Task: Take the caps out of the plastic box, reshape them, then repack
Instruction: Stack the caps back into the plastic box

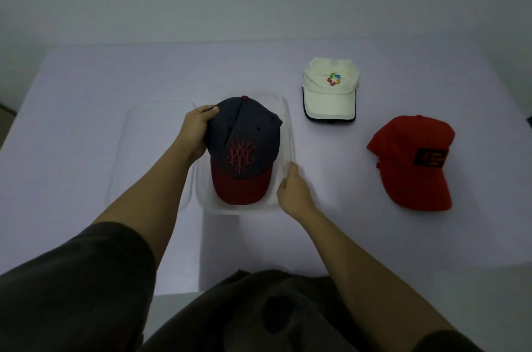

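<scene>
A navy cap with a dark red brim and red stitched emblem sits over the clear plastic box at the table's middle. My left hand grips the cap's left side at the crown. My right hand pinches the box's near right rim. A white cap with a coloured logo lies on the table behind and right of the box. A red cap with a black patch lies further right, nearer to me.
The box's clear lid lies flat just left of the box. A pale lilac cloth covers the table. A plain wall stands behind the far edge. My dark clothing fills the bottom of the view.
</scene>
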